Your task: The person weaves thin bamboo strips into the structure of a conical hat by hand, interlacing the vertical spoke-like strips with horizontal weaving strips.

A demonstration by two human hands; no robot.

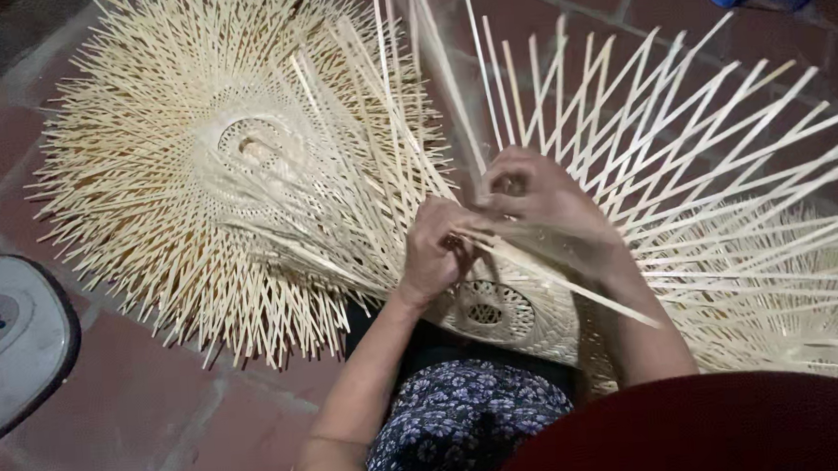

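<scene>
Woven bamboo piece [501, 308] on lap under hands; left hand [436, 251], right hand [538, 199] pinching strips [577, 289].

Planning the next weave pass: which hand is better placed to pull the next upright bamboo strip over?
Probably the right hand. It sits higher on the woven piece, right at the base of the free upright strips fanning above it. The left hand is lower, its fingers closed on a strip at the woven edge.

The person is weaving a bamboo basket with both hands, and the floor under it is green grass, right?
Not quite. The head view shows both hands, left hand and right hand, weaving the bamboo basket, but the floor is reddish-brown tile, not green grass.
</scene>
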